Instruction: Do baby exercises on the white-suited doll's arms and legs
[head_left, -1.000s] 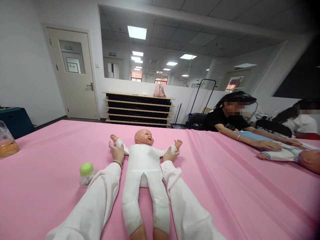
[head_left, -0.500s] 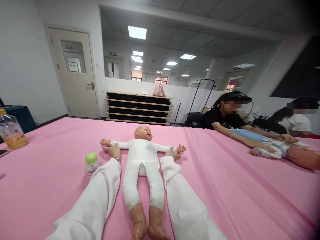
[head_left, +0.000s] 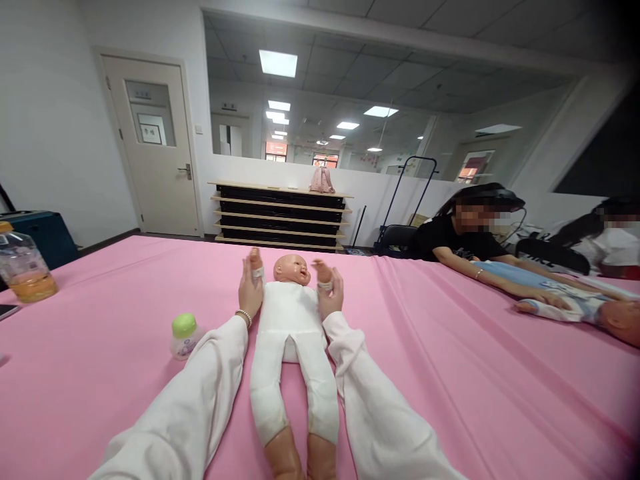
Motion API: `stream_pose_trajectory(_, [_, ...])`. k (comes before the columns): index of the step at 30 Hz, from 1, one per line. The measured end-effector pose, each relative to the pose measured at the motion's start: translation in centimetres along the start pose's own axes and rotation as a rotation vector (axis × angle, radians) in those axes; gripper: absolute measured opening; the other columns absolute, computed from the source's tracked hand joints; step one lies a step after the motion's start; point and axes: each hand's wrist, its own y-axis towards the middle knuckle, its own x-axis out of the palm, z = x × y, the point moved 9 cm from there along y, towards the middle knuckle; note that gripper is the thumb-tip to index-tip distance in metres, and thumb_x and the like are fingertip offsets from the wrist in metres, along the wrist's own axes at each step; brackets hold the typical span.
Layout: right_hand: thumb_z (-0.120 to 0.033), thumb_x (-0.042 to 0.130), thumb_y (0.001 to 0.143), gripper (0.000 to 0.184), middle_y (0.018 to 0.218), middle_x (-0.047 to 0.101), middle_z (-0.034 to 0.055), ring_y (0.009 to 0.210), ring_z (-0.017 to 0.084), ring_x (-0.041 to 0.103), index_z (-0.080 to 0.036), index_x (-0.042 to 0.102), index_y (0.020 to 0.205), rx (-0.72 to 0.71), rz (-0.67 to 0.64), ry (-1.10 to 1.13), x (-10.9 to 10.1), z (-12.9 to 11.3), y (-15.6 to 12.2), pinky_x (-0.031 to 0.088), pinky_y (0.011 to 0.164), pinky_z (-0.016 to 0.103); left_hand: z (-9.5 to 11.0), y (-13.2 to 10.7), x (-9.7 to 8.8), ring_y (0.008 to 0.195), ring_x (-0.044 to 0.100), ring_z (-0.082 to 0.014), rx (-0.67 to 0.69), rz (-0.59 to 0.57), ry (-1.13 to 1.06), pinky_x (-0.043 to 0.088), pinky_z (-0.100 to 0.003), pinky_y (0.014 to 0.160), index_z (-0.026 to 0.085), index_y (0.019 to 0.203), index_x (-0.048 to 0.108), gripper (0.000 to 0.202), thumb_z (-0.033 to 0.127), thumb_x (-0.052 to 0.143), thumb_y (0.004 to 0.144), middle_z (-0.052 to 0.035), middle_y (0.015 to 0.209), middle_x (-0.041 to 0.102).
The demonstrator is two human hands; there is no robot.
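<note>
Doll arms swung up from spread to beside the head since last frame | left hand (head_left: 249,292), right hand (head_left: 330,295) each closed round a forearm (head_left: 323,273) | baby doll (head_left: 290,320) supine, mid pink tablecloth (head_left: 100,407) (lift level both sides: sound, even hold)

From here, the forearms of the baby doll (head_left: 289,327) are hidden behind the left hand (head_left: 250,295) and right hand (head_left: 330,297), and its feet run off the bottom edge. The second doll (head_left: 620,317) is cut by the right edge, a phone (head_left: 7,312) by the left. The small bottle's (head_left: 184,339) label is too small to read.
</note>
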Motion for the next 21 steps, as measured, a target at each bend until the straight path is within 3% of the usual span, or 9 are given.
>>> stream_pose_trajectory(2, [-0.005, 0.049, 0.068, 0.049, 0.136, 0.032, 0.0081, 0.122, 0.022, 0.036, -0.021, 0.054, 0.114, -0.098, -0.198, -0.027, 2.7, -1.2, 0.0, 0.034, 0.099, 0.038, 1.9, 0.2, 1.9, 0.117, 0.042, -0.0237, 0.082, -0.115, 0.034, 0.035, -0.038, 0.097, 0.031, 0.134, 0.031, 0.062, 0.012, 0.047, 0.076, 0.0005, 0.141, 0.03])
stream_pose_trajectory(5, [0.0, 0.044, 0.062, 0.056, 0.134, 0.038, 0.0052, 0.123, 0.024, 0.034, -0.026, 0.06, 0.108, -0.169, -0.435, -0.168, 5.8, -2.1, -0.9, 0.028, 0.1, 0.045, 3.6, -0.4, 4.4, 0.106, 0.047, -0.0264, 0.206, -0.276, 0.213, 0.035, -0.045, 0.089, 0.034, 0.124, 0.046, 0.054, 0.009, 0.044, 0.076, 0.0005, 0.139, 0.034])
stream_pose_trajectory(8, [0.001, 0.043, 0.063, 0.057, 0.13, 0.044, 0.006, 0.123, 0.024, 0.034, -0.029, 0.061, 0.108, -0.131, -0.478, -0.277, 6.5, -1.7, -1.3, 0.026, 0.099, 0.048, 4.1, -1.5, 6.0, 0.104, 0.044, -0.0262, 0.341, -0.379, 0.425, 0.034, -0.044, 0.083, 0.036, 0.122, 0.048, 0.053, 0.008, 0.04, 0.078, 0.0004, 0.137, 0.038])
stream_pose_trajectory(11, [0.003, 0.042, 0.062, 0.057, 0.131, 0.043, 0.0061, 0.125, 0.025, 0.032, -0.029, 0.062, 0.105, -0.111, -0.488, -0.314, 6.9, -1.3, -1.6, 0.022, 0.1, 0.05, 3.9, -2.2, 6.5, 0.106, 0.041, -0.0261, 0.401, -0.423, 0.468, 0.033, -0.044, 0.083, 0.039, 0.124, 0.045, 0.059, 0.005, 0.04, 0.076, 0.0024, 0.135, 0.04])
stream_pose_trajectory(13, [0.003, 0.042, 0.062, 0.056, 0.131, 0.042, 0.0055, 0.125, 0.025, 0.031, -0.028, 0.064, 0.102, -0.12, -0.476, -0.297, 7.0, -1.2, -1.8, 0.021, 0.101, 0.05, 3.6, -2.4, 6.8, 0.107, 0.041, -0.0263, 0.398, -0.452, 0.427, 0.032, -0.045, 0.085, 0.04, 0.123, 0.046, 0.061, 0.004, 0.04, 0.074, 0.0034, 0.136, 0.04])
stream_pose_trajectory(15, [0.002, 0.042, 0.062, 0.055, 0.131, 0.043, 0.0051, 0.124, 0.024, 0.033, -0.027, 0.063, 0.104, -0.129, -0.437, -0.218, 6.6, -1.4, -1.9, 0.023, 0.101, 0.048, 2.7, -2.0, 6.3, 0.108, 0.043, -0.0258, 0.302, -0.398, 0.286, 0.032, -0.045, 0.088, 0.04, 0.121, 0.048, 0.06, 0.004, 0.043, 0.073, 0.0049, 0.137, 0.037])
stream_pose_trajectory(18, [-0.006, 0.043, 0.068, 0.052, 0.127, 0.047, 0.0073, 0.116, 0.02, 0.043, -0.022, 0.053, 0.116, 0.0, -0.168, -0.043, 3.6, -0.6, -1.4, 0.034, 0.097, 0.041, 0.1, -1.0, 4.0, 0.116, 0.041, -0.0239, 0.077, -0.175, 0.062, 0.031, -0.04, 0.096, 0.033, 0.129, 0.038, 0.059, 0.01, 0.045, 0.076, 0.0025, 0.14, 0.032])
stream_pose_trajectory(21, [-0.018, 0.042, 0.079, 0.041, 0.124, 0.049, 0.0087, 0.113, 0.02, 0.046, -0.018, 0.047, 0.119, 0.168, 0.086, -0.013, 0.5, 0.9, -1.6, 0.04, 0.091, 0.039, -3.0, -0.8, 1.5, 0.122, 0.038, -0.0212, -0.077, 0.002, -0.01, 0.032, -0.035, 0.098, 0.021, 0.139, 0.012, 0.063, 0.017, 0.04, 0.083, -0.0075, 0.14, 0.032])
